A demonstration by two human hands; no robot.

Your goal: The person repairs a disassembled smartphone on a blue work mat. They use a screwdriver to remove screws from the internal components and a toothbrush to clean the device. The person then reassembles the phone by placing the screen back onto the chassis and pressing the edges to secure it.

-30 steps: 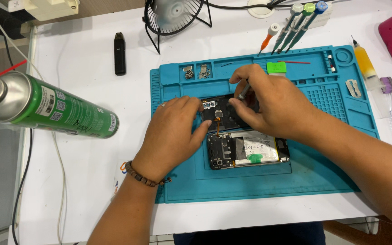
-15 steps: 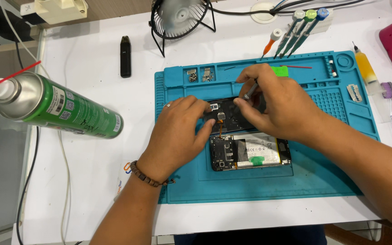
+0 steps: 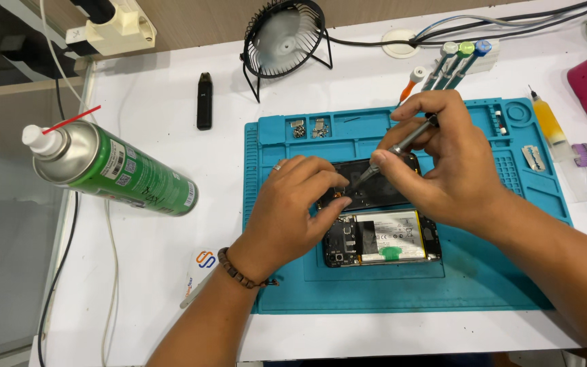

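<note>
Both forearms come in from the bottom edge and converge toward the middle. The left hand [image 3: 292, 212] lies palm down, knuckles up, fingers curled forward and pressed downward, thumb stretched to the right. A ring sits on one finger and a bead bracelet circles the wrist. The right hand [image 3: 446, 160] is raised a little higher, wrist bent, back of the hand facing up. Its thumb and forefinger pinch together in a pen-like grip while the other fingers curl behind them.

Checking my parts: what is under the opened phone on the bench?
The opened phone lies flat on the blue repair mat, which rests on the white table. The mat surface beneath it is covered.
</note>
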